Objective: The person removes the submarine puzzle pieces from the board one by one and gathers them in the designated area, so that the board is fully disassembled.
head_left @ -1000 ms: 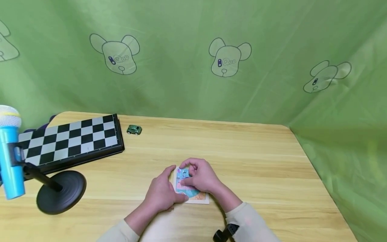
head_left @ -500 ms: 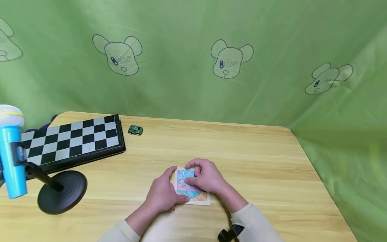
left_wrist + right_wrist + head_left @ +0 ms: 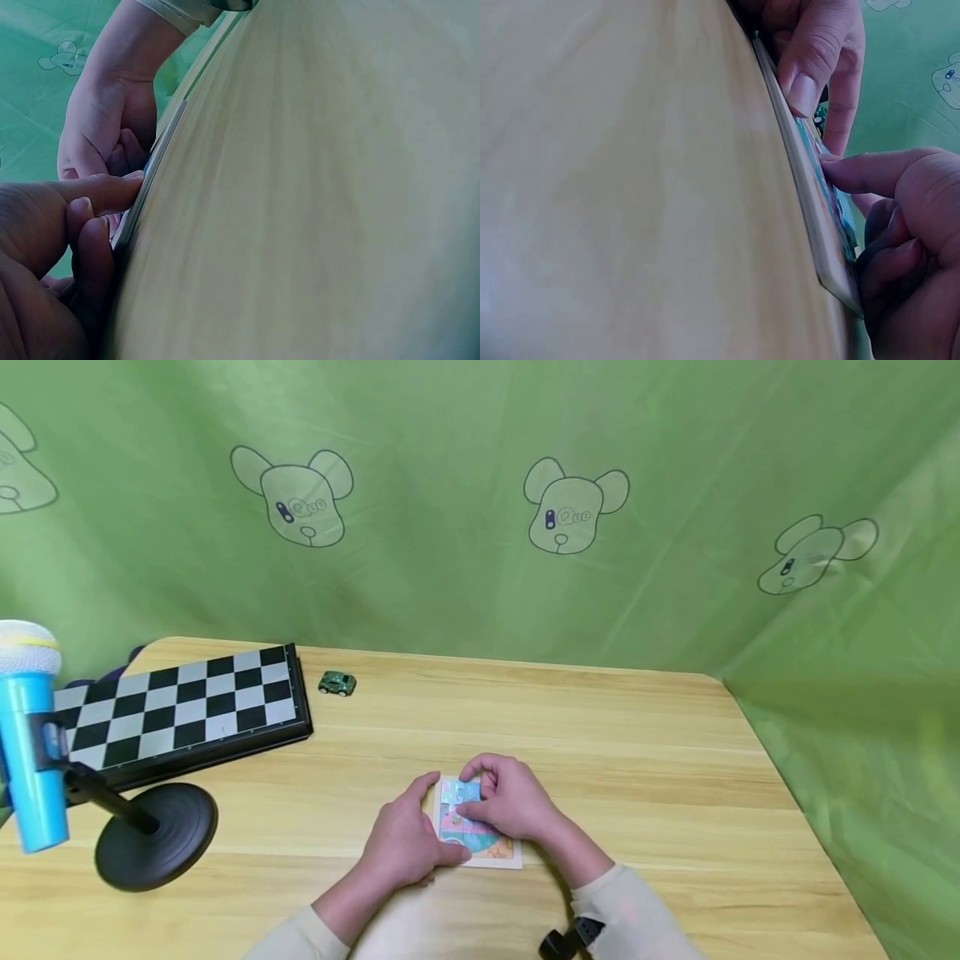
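Across the light wooden table (image 3: 600,735) we see green fabric printed with bear heads (image 3: 480,510) closing off the back and right side. Toward the far left lies a chessboard (image 3: 176,710), a small green toy car (image 3: 336,683) just beside its far corner, and nearer us a blue toy microphone (image 3: 26,735) on a black round-based stand (image 3: 153,831). Near the front edge, at the middle, lies a small picture puzzle board (image 3: 480,843), flat on the wood. From the head view our left hand (image 3: 405,839) braces the board's left edge, thumb along the side, fingers curled against it, while our right hand (image 3: 510,797) rests on top with fingertips bent down onto the pieces; we cannot tell whether it pinches a single piece. The left wrist view adds the thin board seen edge-on (image 3: 150,176), an index finger laid against its rim. The right wrist view shows the board's thickness (image 3: 810,187) and a fingertip pressing its printed face.
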The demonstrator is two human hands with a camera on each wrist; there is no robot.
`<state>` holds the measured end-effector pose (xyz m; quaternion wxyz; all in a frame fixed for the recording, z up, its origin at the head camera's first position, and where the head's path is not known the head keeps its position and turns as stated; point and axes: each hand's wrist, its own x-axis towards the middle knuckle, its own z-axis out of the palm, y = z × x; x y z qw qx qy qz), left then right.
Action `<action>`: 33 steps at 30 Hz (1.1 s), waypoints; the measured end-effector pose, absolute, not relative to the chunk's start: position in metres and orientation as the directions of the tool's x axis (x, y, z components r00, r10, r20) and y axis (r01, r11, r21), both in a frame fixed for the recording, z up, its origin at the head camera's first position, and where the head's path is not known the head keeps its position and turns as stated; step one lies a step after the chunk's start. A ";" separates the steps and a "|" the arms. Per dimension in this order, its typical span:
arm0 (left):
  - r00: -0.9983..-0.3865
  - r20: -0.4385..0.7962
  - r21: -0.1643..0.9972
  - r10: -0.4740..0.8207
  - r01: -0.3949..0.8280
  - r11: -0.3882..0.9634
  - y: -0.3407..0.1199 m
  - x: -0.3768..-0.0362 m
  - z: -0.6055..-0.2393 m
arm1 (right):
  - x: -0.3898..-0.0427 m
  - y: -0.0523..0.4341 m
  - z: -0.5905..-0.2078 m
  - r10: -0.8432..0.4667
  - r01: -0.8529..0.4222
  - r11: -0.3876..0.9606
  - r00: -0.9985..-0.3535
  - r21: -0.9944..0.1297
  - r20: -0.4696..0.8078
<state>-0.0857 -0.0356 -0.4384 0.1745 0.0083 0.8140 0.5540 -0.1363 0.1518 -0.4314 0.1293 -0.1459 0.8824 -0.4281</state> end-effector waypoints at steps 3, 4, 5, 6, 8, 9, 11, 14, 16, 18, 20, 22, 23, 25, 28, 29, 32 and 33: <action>-0.939 -0.277 0.904 0.206 -0.182 0.386 -0.036 -0.085 -0.438 | -0.134 0.151 -0.430 -0.367 -0.156 0.581 -0.926 -0.799 -0.086; -0.939 -0.278 0.904 0.205 -0.183 0.388 -0.036 -0.085 -0.438 | -0.134 0.151 -0.430 -0.367 -0.158 0.579 -0.927 -0.800 -0.082; -0.939 -0.278 0.903 0.204 -0.183 0.389 -0.036 -0.085 -0.438 | -0.133 0.151 -0.430 -0.365 -0.160 0.579 -0.927 -0.799 -0.079; -0.939 -0.277 0.903 0.204 -0.182 0.389 -0.036 -0.085 -0.438 | -0.133 0.151 -0.430 -0.364 -0.161 0.580 -0.928 -0.799 -0.077; -0.940 -0.276 0.903 0.203 -0.181 0.390 -0.036 -0.086 -0.438 | -0.133 0.151 -0.431 -0.363 -0.162 0.579 -0.929 -0.799 -0.074; -0.940 -0.275 0.903 0.203 -0.180 0.390 -0.036 -0.086 -0.438 | -0.134 0.151 -0.431 -0.364 -0.165 0.579 -0.928 -0.798 -0.073; -0.940 -0.273 0.904 0.203 -0.178 0.390 -0.036 -0.086 -0.438 | -0.134 0.151 -0.431 -0.368 -0.168 0.576 -0.927 -0.800 -0.070; -0.940 -0.274 0.904 0.205 -0.179 0.388 -0.036 -0.086 -0.438 | -0.134 0.151 -0.430 -0.379 -0.177 0.575 -0.923 -0.799 -0.068; -0.938 -0.278 0.904 0.206 -0.183 0.385 -0.036 -0.086 -0.438 | -0.133 0.152 -0.430 -0.387 -0.186 0.581 -0.919 -0.793 -0.067; -0.938 -0.280 0.905 0.206 -0.186 0.383 -0.036 -0.086 -0.438 | -0.133 0.154 -0.428 -0.394 -0.197 0.584 -0.917 -0.788 -0.063; -0.938 -0.281 0.906 0.205 -0.189 0.379 -0.036 -0.086 -0.438 | -0.132 0.155 -0.427 -0.400 -0.212 0.581 -0.915 -0.786 -0.048; -0.938 -0.282 0.906 0.203 -0.190 0.377 -0.036 -0.086 -0.438 | -0.132 0.156 -0.425 -0.400 -0.219 0.579 -0.916 -0.785 -0.040; -0.937 -0.283 0.906 0.203 -0.191 0.377 -0.036 -0.086 -0.438 | -0.132 0.156 -0.425 -0.401 -0.222 0.578 -0.915 -0.785 -0.036; -0.937 -0.283 0.906 0.205 -0.192 0.377 -0.036 -0.086 -0.438 | -0.133 0.157 -0.425 -0.404 -0.223 0.580 -0.914 -0.783 -0.040; -0.937 -0.279 0.906 0.210 -0.184 0.381 -0.036 -0.086 -0.438 | -0.134 0.158 -0.426 -0.416 -0.226 0.592 -0.908 -0.774 -0.053; -0.938 -0.275 0.906 0.212 -0.180 0.383 -0.036 -0.086 -0.438 | -0.135 0.158 -0.427 -0.420 -0.228 0.595 -0.906 -0.771 -0.056; -0.939 -0.269 0.905 0.213 -0.171 0.389 -0.036 -0.085 -0.437 | -0.137 0.158 -0.429 -0.433 -0.236 0.598 -0.900 -0.766 -0.060; -0.939 -0.271 0.905 0.213 -0.173 0.390 -0.036 -0.085 -0.437 | -0.137 0.158 -0.430 -0.434 -0.234 0.597 -0.899 -0.768 -0.063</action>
